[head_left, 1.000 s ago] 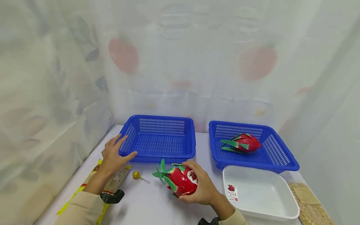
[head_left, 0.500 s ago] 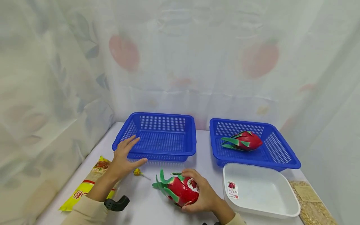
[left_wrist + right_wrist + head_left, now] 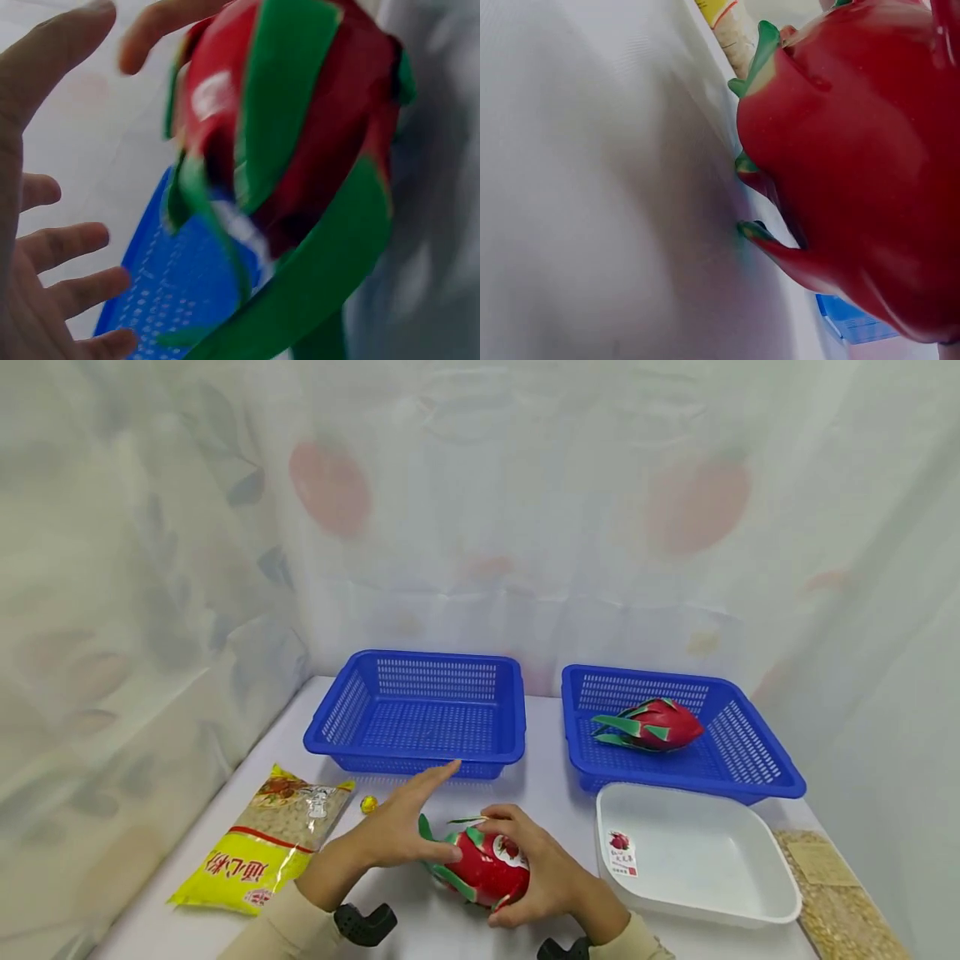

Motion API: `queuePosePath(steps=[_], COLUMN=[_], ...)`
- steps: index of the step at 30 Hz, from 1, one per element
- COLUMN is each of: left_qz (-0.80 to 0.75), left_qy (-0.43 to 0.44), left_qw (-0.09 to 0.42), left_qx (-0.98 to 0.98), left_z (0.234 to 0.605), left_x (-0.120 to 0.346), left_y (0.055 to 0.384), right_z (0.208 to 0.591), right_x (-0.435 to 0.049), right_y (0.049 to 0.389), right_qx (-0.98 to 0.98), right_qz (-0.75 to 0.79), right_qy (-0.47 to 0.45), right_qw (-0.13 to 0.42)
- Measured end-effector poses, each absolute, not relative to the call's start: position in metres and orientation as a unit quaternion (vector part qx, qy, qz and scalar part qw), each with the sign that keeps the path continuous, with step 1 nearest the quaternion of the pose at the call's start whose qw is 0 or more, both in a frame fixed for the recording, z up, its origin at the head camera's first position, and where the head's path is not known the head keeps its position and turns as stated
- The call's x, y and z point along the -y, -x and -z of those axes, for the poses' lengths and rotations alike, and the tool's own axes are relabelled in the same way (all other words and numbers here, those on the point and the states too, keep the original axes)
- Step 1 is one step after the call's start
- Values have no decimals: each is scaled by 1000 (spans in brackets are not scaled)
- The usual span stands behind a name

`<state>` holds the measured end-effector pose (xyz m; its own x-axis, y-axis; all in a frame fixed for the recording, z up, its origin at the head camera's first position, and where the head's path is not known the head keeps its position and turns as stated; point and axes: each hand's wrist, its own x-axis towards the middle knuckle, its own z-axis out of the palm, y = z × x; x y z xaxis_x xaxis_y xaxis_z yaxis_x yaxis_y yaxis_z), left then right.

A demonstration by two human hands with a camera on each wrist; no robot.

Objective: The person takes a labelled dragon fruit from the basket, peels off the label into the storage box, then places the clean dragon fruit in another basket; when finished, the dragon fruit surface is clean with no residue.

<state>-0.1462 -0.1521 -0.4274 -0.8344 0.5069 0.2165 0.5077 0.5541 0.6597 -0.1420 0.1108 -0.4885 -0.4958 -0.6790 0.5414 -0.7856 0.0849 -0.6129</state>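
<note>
A red dragon fruit with green leafy scales and a round sticker lies low over the near middle of the table. My right hand grips its blunt end, thumb below and fingers above. From the left, my left hand reaches over the leafy end with fingers spread. In the left wrist view its thumb and fingers stand apart from the dragon fruit. The right wrist view is filled largely by the glossy red skin of the dragon fruit. Behind the left hand a yellow-wrapped lollipop shows, its stick hidden.
A blue basket stands at the back left. Another blue basket at the back right holds a second dragon fruit. Before it sits a white tray, beside a bag of grain. A yellow pasta bag lies left.
My left hand has moved right and down, from beside the left basket to the leafy end of the dragon fruit. My right hand keeps its grip, with the dragon fruit almost in place.
</note>
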Motion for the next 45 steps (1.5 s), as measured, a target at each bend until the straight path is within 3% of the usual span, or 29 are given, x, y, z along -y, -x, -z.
queuePosePath(steps=[9,18,25,39,45], left_qz=[387,381,394,339,327], left_qy=[333,340,304,350,361], left_qw=[-74,-75,-89,-46,0], left_qx=[857,857,863,872,873], left_z=[447,456,457,467,471], left_x=[128,115,109,98,94], left_y=[146,142,142,135,135], right_z=[491,492,491,442,426], right_x=[-112,-113,-115,-132,-130], right_y=[142,144,143,146,149], right_qx=[731,721,720,771,801], right_qz=[-463,-472,-494,-455,-412], right_qy=[-496,-500,-484,-445,-429], right_qw=[71,89,51,-22,-59])
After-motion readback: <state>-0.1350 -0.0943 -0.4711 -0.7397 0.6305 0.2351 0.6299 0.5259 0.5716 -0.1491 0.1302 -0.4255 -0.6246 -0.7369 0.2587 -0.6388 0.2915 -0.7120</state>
